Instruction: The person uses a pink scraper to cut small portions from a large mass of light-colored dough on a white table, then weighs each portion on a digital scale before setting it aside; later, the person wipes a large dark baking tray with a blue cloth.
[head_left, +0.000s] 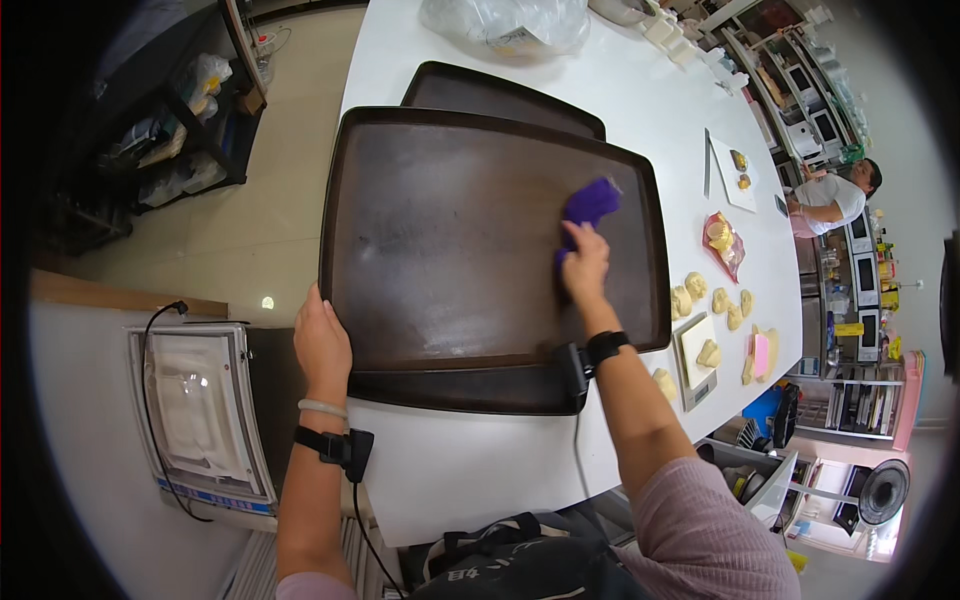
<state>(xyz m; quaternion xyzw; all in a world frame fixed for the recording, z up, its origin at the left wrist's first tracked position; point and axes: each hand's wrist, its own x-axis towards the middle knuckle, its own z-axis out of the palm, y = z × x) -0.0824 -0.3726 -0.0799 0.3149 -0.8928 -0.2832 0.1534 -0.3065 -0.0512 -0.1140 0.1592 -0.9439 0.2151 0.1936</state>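
A dark metal baking tray (465, 247) lies across another dark tray (480, 394), whose edges show above and below it. My right hand (586, 262) presses a purple cloth (592, 202) onto the right part of the upper tray's inner surface. At the tray's left rim, my left hand (322, 345) rests against the outer edge, its thumb near the rim and its other fingers partly hidden. Both wrists wear black straps with small devices and cables.
Dough pieces (696, 285) lie right of the trays, near a digital scale (699, 360) with dough on it. A clear plastic bag (510, 26) sits at the table's far end. Behind the table's right side stands another person (832, 199). A glass-lidded machine (202, 412) is at left.
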